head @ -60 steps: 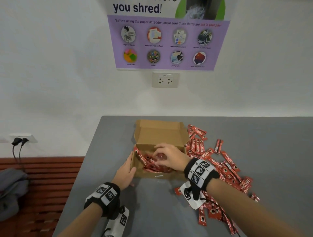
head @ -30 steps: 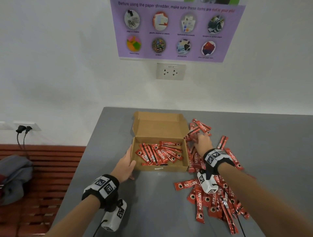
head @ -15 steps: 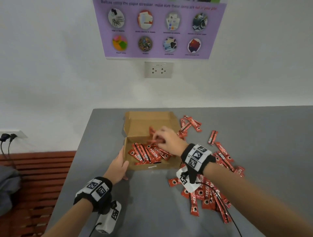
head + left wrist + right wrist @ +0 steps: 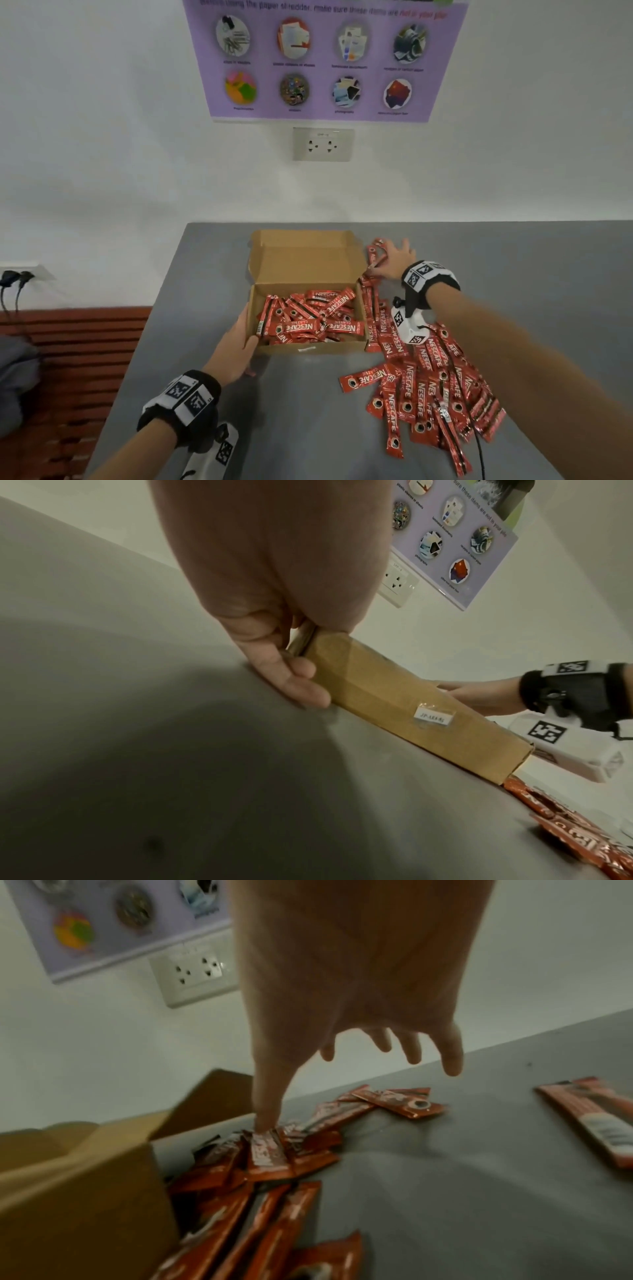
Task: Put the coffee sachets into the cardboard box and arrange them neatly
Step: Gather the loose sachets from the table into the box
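The brown cardboard box (image 4: 310,346) stands open on the grey table, its lid flap up behind it. Several red Nescafe sachets (image 4: 308,323) lie crisscrossed inside. My left hand (image 4: 247,330) holds the box's front-left corner (image 4: 322,653), fingers along the front wall. My right hand (image 4: 388,255) reaches over the loose sachets (image 4: 375,260) to the right of the lid. Its fingers are spread straight, and the thumb (image 4: 268,1096) touches one sachet (image 4: 268,1153). A large loose pile of sachets (image 4: 428,387) lies right of the box under my right forearm.
The table (image 4: 308,428) ends at a left edge beside a red-brown slatted bench (image 4: 68,359) with grey cloth on it. Behind stands a white wall with a socket (image 4: 322,144) and a purple poster (image 4: 325,58). One sachet (image 4: 589,1121) lies apart at the right.
My right hand has left the box, where it set sachets down, and moved right and back to the loose sachets beside the lid. The left hand stays on the box corner.
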A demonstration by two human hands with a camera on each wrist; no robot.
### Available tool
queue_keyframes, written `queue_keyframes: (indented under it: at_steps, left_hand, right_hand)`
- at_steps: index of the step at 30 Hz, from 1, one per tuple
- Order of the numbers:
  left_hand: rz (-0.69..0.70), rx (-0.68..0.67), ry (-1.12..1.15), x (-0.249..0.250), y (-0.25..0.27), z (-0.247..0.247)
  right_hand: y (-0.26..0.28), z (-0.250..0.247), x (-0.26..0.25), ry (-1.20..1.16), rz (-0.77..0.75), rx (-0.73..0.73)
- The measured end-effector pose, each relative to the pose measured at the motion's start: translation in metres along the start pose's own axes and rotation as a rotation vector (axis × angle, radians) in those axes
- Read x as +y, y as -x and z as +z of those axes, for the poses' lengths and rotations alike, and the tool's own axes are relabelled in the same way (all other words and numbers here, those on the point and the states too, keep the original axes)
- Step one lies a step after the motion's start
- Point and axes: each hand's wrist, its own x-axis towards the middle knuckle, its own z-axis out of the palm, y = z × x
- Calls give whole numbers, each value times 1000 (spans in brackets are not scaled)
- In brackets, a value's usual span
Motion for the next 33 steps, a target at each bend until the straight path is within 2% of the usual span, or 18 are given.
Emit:
queue_keyframes:
  at_steps: [4,7,14,20,24,26,27,29,33]
  left_hand:
    - [-3,6,-12,0,-1,0]
    - [-11,2,1,-1,-1,0]
    - [-36,0,-21,0,-1,0]
    - [-31,4,-9,2,0,-1]
    - [-32,11,13,3,1,-2]
    - [-29,6,18,5,2,-2]
    - [-28,3,21,5,2,-2]
    - [-28,6,28,5,2,-2]
    - [-33,5,27,5,2,-2]
  right_hand:
    - [-14,12,3,121,4,-84]
    - [-19,24,2,235,-50,-40]
    - [-10,28,-6,70,-246,84]
    - [10,20,-1,-94,-161,185]
    - [36,-17,4,-192,-115,294]
    - [57,-35,-3,-309,-153,373]
    - [70,-40,-11,-377,-196,373]
    - [97,-42,-33,-458,-301,278]
    - [127,-21,-67,-379,-437,37]
